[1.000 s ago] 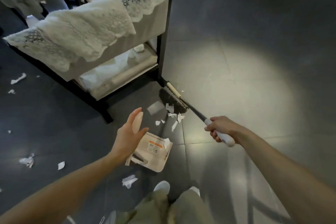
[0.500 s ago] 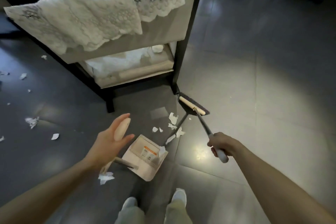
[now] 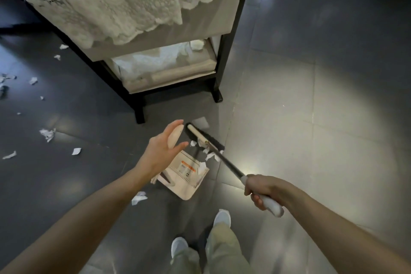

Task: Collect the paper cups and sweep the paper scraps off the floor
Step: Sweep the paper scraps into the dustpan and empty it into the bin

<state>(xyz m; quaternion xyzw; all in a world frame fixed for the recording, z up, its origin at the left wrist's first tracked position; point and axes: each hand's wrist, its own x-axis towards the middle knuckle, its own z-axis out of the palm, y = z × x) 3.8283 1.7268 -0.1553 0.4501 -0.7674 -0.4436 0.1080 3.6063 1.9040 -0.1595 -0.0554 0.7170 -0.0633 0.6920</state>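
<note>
Sweeping under way beside a dark-framed chair (image 3: pixel 224 35) draped in a lace cover (image 3: pixel 115 6): our right hand (image 3: pixel 264 193) is wrapped firmly round the white grip of the broom (image 3: pixel 226 163), its head (image 3: pixel 204 138) on the floor just beyond the dustpan (image 3: pixel 186 178); our left hand (image 3: pixel 162 153), fingers straight and spread, steadies the rounded top of the pan's upright handle (image 3: pixel 174 138) against the palm rather than clasping it.

A small cluster of paper scraps (image 3: pixel 210 155) lies between the bristles and the pan's mouth, a piece or two already on the pan's far lip; by our judgement this pile is close to collected, while the job as a whole is far from done; loose scraps (image 3: pixel 47 133) dot the dark floor (image 3: pixel 311 118) well to the left, one more (image 3: pixel 139 197) lies near the pan's left side; no paper cups show, so we cannot tell how that half stands.

Room is tight on the far side, where the chair's front legs (image 3: pixel 140 113) stand just beyond the broom head; our shoes (image 3: pixel 222 218) stand close behind the pan; the tiled floor to the right lies open.
</note>
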